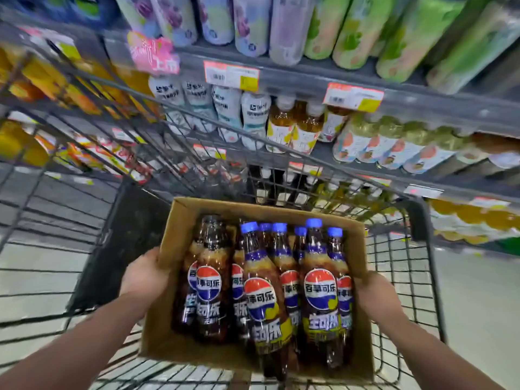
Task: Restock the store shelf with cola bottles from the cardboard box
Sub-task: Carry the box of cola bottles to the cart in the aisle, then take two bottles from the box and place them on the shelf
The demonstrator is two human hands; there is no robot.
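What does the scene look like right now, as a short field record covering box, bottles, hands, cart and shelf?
box: open cardboard box, held over the wire cart; cannot tell if it rests on it
contents: cola bottles, standing and leaning, most with blue caps
left hand: grips the box's left wall
right hand: holds the box's right wall, fingers hidden
shelf: behind the cart, stocked with other drinks
progress: no bottle in hand yet

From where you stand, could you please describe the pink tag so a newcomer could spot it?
Look at the drinks shelves behind the wire cart. On the upper shelf's front rail, left of the price labels, hangs the pink tag. It alone is pink; the labels are orange rectangles.
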